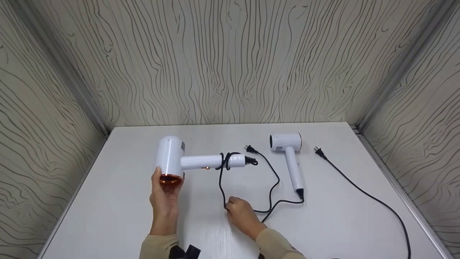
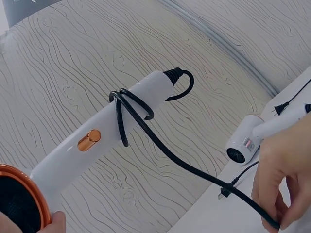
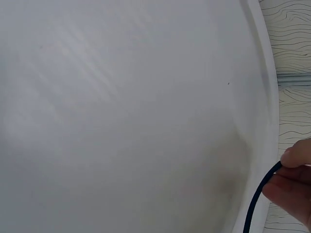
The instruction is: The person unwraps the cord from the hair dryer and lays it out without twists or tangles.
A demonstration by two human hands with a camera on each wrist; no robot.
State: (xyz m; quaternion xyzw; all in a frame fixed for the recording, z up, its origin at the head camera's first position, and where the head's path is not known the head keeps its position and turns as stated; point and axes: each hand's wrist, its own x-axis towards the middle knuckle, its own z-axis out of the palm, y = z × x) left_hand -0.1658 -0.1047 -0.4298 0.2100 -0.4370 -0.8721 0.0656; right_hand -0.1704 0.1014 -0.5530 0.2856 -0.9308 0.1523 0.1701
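My left hand [image 1: 166, 201] grips a white hair dryer [image 1: 169, 153] by its barrel, near the copper-rimmed end. The dryer's handle [image 2: 73, 150] points right in the head view and carries a copper-coloured switch [image 2: 89, 141]. A black cord [image 2: 165, 148] loops round the handle near its tail. From those loops the cord runs down to my right hand [image 1: 242, 215], which pinches it between thumb and fingers; the right wrist view shows the pinched cord [image 3: 255, 199] too. Past the right hand, the cord continues to a two-pin plug [image 1: 251, 148] on the table.
A second white hair dryer [image 1: 286, 142] lies on the white table [image 1: 118, 201], to the right. Its black cord [image 1: 381, 201] runs toward the front edge, and another plug [image 1: 320, 152] lies at the right. Wood-patterned walls [image 1: 230, 64] stand behind and at both sides.
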